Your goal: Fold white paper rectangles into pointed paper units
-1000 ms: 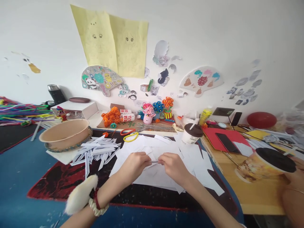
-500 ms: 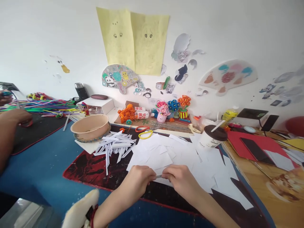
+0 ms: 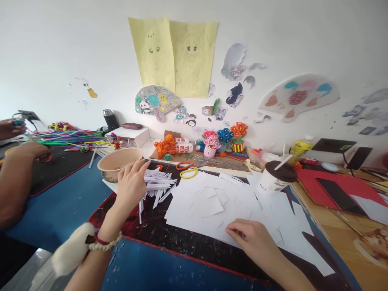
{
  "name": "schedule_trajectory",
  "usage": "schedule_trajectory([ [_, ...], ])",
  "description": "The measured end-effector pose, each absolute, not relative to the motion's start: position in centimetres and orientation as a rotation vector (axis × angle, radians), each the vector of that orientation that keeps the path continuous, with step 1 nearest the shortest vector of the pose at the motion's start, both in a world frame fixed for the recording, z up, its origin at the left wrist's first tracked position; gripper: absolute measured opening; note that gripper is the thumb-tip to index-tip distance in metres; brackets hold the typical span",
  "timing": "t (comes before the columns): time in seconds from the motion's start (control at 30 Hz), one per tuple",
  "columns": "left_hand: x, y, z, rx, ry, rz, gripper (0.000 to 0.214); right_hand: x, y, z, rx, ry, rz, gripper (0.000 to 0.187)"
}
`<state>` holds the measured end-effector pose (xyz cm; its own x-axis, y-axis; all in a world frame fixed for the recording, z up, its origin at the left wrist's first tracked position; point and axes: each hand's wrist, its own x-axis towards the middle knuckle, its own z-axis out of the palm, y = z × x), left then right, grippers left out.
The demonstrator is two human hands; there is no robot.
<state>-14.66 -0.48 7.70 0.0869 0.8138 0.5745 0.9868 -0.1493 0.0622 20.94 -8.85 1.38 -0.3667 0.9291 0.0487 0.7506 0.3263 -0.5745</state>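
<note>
My left hand point(image 3: 132, 182) is raised beside the beige bowl point(image 3: 104, 159), in front of its right side. Its fingers are apart, the index finger pointing right, and nothing shows in them. Just right of this hand lies a pile of folded white paper strips point(image 3: 160, 184), which the hand partly covers. My right hand point(image 3: 256, 238) hovers low at the front edge of the white paper sheets point(image 3: 197, 214). Thumb and fingertips are pinched together there; whatever they may hold is too small to make out.
Yellow-handled scissors point(image 3: 188, 173) lie behind the sheets. A lidded cup point(image 3: 274, 180) with a straw stands at their right rear. Pipe-cleaner flowers point(image 3: 212, 141) line the wall. At left, another person's arm point(image 3: 18, 178) reaches over a dark mat near colourful pipe cleaners point(image 3: 69, 137).
Both hands were together on a narrow paper strip over the sheets. My left hand has gone left and up to the bowl; my right hand has shifted slightly right. The view has turned slightly left.
</note>
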Motion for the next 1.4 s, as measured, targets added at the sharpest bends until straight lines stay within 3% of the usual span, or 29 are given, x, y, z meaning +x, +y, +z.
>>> schedule_trajectory([
  [0.27,-5.5,-2.0,4.6,-2.502,-1.502,-0.403,0.029,22.2,-8.2,0.9,-1.517,-2.248,0.625,0.028],
  [0.5,2.3,3.7,3.0,-2.612,-1.32,-0.351,0.028,22.8,-7.3,2.4,-1.454,-2.338,0.48,0.028],
  [0.73,4.3,5.8,1.9,-2.664,-1.108,-0.242,0.008,25.3,-5.0,3.3,-1.489,-2.22,0.481,0.028],
  [0.87,4.0,5.1,2.5,-2.611,-1.062,-0.281,0.015,25.9,-3.2,2.6,-1.517,-1.927,0.646,0.027],
  [1.1,3.6,3.2,4.8,-2.371,-1.202,-0.609,0.02,23.4,-0.4,2.1,-1.192,-1.35,1.389,0.045],
  [1.23,4.1,1.9,5.5,-2.388,-1.083,-0.706,0.019,21.3,0.6,2.8,-0.856,-1.163,1.428,0.053],
  [1.4,4.6,1.7,4.8,-2.455,-1.03,-0.95,0.015,20.3,1.1,3.1,-0.742,-1.131,1.44,0.059],
])
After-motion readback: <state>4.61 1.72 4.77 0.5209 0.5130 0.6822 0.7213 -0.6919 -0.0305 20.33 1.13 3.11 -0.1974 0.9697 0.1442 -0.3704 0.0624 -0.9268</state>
